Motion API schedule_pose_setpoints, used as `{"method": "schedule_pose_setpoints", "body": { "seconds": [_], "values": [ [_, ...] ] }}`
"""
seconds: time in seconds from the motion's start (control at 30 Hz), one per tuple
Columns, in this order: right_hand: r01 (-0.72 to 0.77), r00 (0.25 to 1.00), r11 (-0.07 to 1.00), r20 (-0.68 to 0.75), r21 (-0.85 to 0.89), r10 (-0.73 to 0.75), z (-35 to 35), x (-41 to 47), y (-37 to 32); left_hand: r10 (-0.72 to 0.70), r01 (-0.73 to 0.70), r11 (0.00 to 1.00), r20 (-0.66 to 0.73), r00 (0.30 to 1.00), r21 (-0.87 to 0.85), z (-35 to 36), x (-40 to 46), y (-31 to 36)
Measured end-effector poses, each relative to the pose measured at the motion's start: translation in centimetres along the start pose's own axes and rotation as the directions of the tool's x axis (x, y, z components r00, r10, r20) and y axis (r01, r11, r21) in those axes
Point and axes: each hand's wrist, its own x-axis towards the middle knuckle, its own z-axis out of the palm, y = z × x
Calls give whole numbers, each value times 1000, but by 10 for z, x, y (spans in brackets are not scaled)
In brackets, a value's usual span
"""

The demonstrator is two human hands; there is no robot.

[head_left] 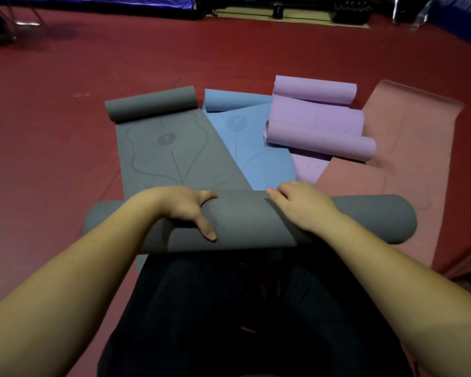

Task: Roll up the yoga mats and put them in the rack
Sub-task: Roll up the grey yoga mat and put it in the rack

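A grey yoga mat (172, 151) lies on the red floor, its near end wound into a thick roll (245, 219) just in front of my knees and its far end curled up. My left hand (185, 208) grips the roll from above, fingers over the far side and thumb on the near face. My right hand (299, 205) lies on top of the roll with its fingers curved over it. A blue mat (259, 153), a lilac mat (316, 123) with curled ends and a pink mat (392, 164) lie to the right.
Red floor (52, 118) stretches all around. Dark equipment and a blue-purple cloth (98, 4) stand along the far edge. My dark trousers (242, 308) fill the near foreground. No rack is in view.
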Motion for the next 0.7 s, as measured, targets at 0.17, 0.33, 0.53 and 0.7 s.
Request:
{"method": "schedule_pose_setpoints", "body": {
  "seconds": [0.17, 0.33, 0.53, 0.7],
  "values": [
    [-42, 994, 977, -104, -208, 21, 20, -14, -5, 6, 24, 986, 178, 984, -162, -21, 22, 3],
    [-118, 988, 972, -119, -203, 95, 22, 1, -7, 16, 70, 932, 234, 972, -355, -20, 36, -10],
    [-118, 991, 978, -89, -170, 104, 22, 16, -8, 26, -45, 954, -67, 997, -298, -11, 26, -17],
    [-181, 982, 978, 41, -107, 186, 18, 33, 1, 136, -32, 984, -611, 780, 177, 38, 10, -15]
  ]
}}
